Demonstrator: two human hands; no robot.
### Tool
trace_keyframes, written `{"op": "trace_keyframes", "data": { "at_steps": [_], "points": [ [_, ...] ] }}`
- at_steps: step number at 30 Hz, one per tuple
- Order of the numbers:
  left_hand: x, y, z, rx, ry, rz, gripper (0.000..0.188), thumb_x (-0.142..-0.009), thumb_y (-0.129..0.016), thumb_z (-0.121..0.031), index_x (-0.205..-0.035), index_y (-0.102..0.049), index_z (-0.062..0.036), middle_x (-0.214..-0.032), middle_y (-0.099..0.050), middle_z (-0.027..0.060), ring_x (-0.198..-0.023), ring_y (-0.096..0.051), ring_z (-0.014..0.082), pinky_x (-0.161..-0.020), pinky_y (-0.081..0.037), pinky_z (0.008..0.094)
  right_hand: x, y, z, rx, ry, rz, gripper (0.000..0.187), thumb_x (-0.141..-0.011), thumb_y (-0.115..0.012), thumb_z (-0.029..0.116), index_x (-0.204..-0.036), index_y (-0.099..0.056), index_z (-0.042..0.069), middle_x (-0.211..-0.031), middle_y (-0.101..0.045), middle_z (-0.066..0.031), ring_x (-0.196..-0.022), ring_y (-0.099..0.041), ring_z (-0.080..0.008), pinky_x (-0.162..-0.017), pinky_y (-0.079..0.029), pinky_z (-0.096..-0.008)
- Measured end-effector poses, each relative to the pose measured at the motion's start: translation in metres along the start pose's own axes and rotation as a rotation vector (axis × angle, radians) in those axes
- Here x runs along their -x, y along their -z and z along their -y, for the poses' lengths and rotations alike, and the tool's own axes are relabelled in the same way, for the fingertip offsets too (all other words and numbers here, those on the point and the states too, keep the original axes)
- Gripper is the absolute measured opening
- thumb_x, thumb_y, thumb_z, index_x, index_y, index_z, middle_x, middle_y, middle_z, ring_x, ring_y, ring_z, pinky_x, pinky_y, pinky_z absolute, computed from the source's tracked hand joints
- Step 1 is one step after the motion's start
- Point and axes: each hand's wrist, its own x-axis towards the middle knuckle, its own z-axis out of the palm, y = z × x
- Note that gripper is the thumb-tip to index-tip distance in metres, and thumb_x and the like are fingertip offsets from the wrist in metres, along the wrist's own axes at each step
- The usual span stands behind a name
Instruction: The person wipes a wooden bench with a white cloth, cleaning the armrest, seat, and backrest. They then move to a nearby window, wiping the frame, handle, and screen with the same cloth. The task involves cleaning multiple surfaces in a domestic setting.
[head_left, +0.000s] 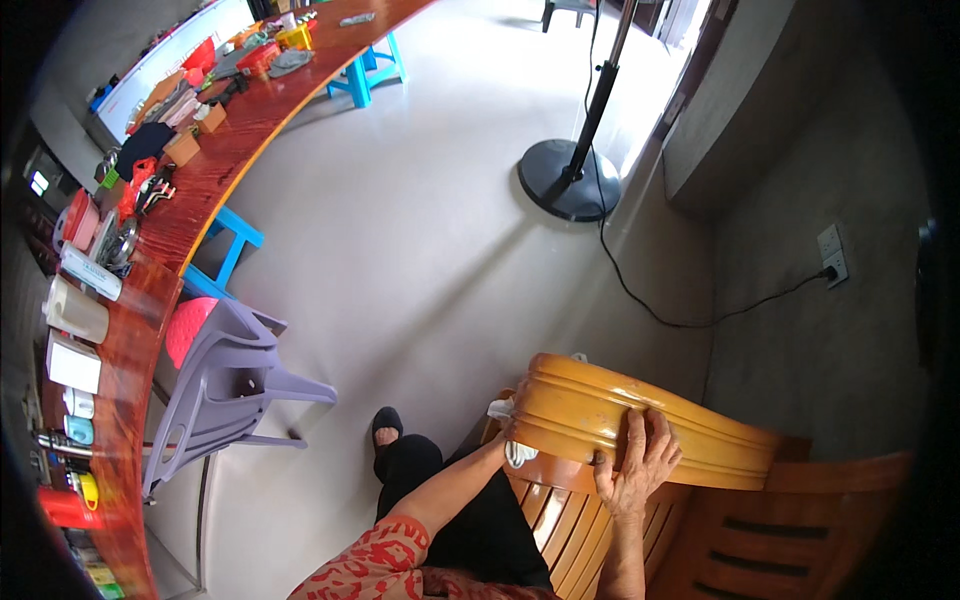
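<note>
A yellow-brown wooden armrest [570,405] of a slatted bench curves across the lower right. My right hand [638,465] lies on top of it, fingers spread and thumb apart, with nothing held. At the armrest's front end, my left hand [506,440] reaches down beside the wood; its fingers are hidden behind my wrist and the armrest. A white cloth [520,454] shows in part right by the left hand, and another bit of white sticks out just beyond it. Whether the left fingers grip this cloth is not visible.
Bench slats [575,540] lie below the armrest. A black round stand base [570,180] carries a pole, its cable [650,312] running to a wall socket [832,255]. At left are a purple plastic chair [225,375], blue stools [232,250] and a long cluttered red-brown table [215,165].
</note>
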Motion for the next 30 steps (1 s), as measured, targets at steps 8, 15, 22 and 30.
{"op": "trace_keyframes", "data": {
  "at_steps": [8, 15, 22, 30],
  "points": [
    [0.048, -0.004, -0.015, -0.496, 0.353, 0.183, 0.039, -0.092, -0.048, -0.016, -0.128, -0.045, -0.0006, -0.123, -0.049, 0.0231, -0.117, -0.042, 0.0403, -0.099, -0.030, 0.0540, -0.004, 0.002, 0.003, -0.034, 0.006, -0.005, 0.061, -0.078, -0.055, 0.049, -0.127, -0.054, 0.012, -0.128, -0.046, -0.0139, -0.117, -0.042, -0.0330, -0.091, -0.032, -0.0471],
    [0.071, -0.028, -0.009, -0.870, -0.233, -0.087, 0.051, -0.084, -0.058, -0.007, -0.132, -0.044, -0.0019, -0.133, -0.041, 0.0249, -0.126, -0.032, 0.0459, -0.106, -0.022, 0.0558, -0.006, 0.007, 0.005, -0.066, 0.032, -0.039, 0.058, -0.082, -0.056, 0.047, -0.127, -0.053, 0.011, -0.127, -0.047, -0.0140, -0.116, -0.043, -0.0329, -0.093, -0.032, -0.0469],
    [0.068, -0.021, -0.021, -1.021, -0.155, -0.009, 0.030, -0.086, -0.055, -0.010, -0.114, -0.060, 0.0008, -0.124, -0.051, 0.0241, -0.113, -0.047, 0.0426, -0.096, -0.036, 0.0507, -0.004, 0.007, 0.003, -0.060, 0.041, -0.025, 0.060, -0.083, -0.053, 0.049, -0.128, -0.053, 0.009, -0.127, -0.046, -0.0159, -0.116, -0.043, -0.0337, -0.092, -0.032, -0.0472],
    [0.047, 0.011, 0.039, -1.078, -0.204, -0.055, 0.029, -0.090, -0.054, -0.017, -0.113, -0.060, -0.0007, -0.116, -0.058, 0.0214, -0.107, -0.053, 0.0377, -0.092, -0.041, 0.0471, -0.004, 0.005, 0.001, -0.036, 0.043, -0.007, 0.063, -0.081, -0.053, 0.050, -0.128, -0.054, 0.009, -0.126, -0.046, -0.0154, -0.114, -0.044, -0.0333, -0.090, -0.032, -0.0465]
  ]
}}
